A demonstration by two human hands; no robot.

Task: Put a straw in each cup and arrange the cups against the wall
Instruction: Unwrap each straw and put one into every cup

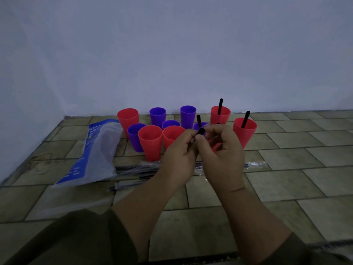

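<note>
Both hands meet on one black straw (201,131): the left hand (179,155) and right hand (222,153) pinch it at the fingertips, its top poking up and away. The nearest empty red cup (172,134) stands just beyond the left knuckles, so the left hand is nearer. The straw looks thin, stiff and matte.

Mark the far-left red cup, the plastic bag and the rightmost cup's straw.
far-left red cup (126,124), head view, outer wall.
plastic bag (95,152), head view, its middle.
rightmost cup's straw (245,119), head view, mid-shaft.
</note>
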